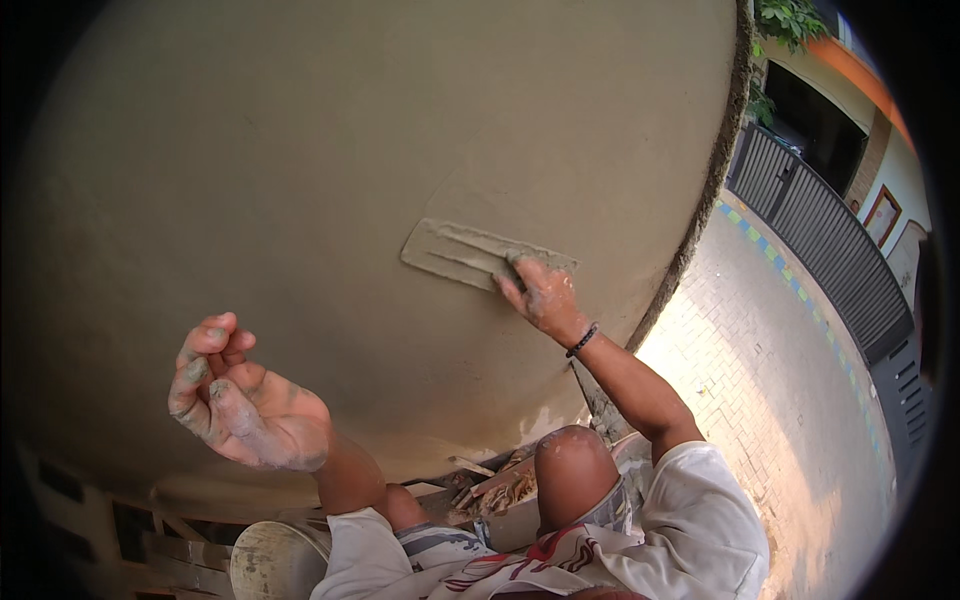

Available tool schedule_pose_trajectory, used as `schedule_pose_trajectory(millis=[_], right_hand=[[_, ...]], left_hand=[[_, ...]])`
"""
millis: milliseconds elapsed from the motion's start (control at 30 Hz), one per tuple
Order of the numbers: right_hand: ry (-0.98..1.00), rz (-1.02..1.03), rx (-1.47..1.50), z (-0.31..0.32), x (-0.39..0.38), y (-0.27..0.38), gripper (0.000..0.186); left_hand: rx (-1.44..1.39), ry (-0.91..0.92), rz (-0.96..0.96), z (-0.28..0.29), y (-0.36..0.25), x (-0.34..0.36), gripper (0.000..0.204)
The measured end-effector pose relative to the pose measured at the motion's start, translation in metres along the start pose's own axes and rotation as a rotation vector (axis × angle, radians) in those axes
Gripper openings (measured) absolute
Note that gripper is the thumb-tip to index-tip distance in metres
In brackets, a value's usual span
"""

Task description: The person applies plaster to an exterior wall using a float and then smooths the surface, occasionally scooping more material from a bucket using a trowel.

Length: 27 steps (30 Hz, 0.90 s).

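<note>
the right hand (545, 295) holds a flat gray smoothing tool (435, 247) against the big gray wall (300, 150) in front of both hands. a dark bracelet (582, 340) sits just behind that hand. the left hand (255, 400) is loosely curled, with its palm showing. a dirty bucket (262, 562) is below it. far right of the right hand are a brick path (745, 400) and a dark gate (825, 240).

grey slatted gate (822, 240) | sunlit block paving (745, 390) | green leaves (792, 22), upper right | orange building trim (862, 76)

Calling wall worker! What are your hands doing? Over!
Right hand gripping trowel against wall. Left hand raised, fingers curled, empty. Nothing seen blocking trowel. Over.
</note>
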State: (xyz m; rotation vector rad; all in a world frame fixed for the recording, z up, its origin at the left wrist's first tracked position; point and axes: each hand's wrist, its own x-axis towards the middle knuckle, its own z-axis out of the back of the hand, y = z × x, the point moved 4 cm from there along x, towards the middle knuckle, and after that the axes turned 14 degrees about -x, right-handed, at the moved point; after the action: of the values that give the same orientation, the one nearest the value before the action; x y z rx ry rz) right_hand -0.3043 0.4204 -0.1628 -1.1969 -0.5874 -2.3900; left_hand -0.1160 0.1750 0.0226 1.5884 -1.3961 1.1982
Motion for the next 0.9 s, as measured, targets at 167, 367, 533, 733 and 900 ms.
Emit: schedule_pose_trajectory(millis=[167,367,533,733,900], right_hand=[[0.201,0.167,0.024,0.006,-0.033,-0.024,0.029],[-0.338,-0.178,0.036,0.222,0.203,-0.201,0.030],[-0.304,-0.155,0.042,0.176,0.166,-0.178,0.025],[-0.013,-0.003,-0.035,-0.042,-0.091,-0.068,0.025],[0.261,0.048,0.138,-0.083,-0.164,-0.027,0.026]], left_hand=[[0.099,0.115,-0.064,-0.015,-0.006,-0.003,0.022],[0.118,0.065,-0.074,0.001,-0.014,0.004,0.023],[0.152,0.192,-0.073,-0.002,-0.017,0.004,0.022],[0.128,0.268,0.020,-0.007,-0.014,-0.001,0.023],[0.206,0.387,0.061,-0.022,-0.005,-0.018,0.019]])
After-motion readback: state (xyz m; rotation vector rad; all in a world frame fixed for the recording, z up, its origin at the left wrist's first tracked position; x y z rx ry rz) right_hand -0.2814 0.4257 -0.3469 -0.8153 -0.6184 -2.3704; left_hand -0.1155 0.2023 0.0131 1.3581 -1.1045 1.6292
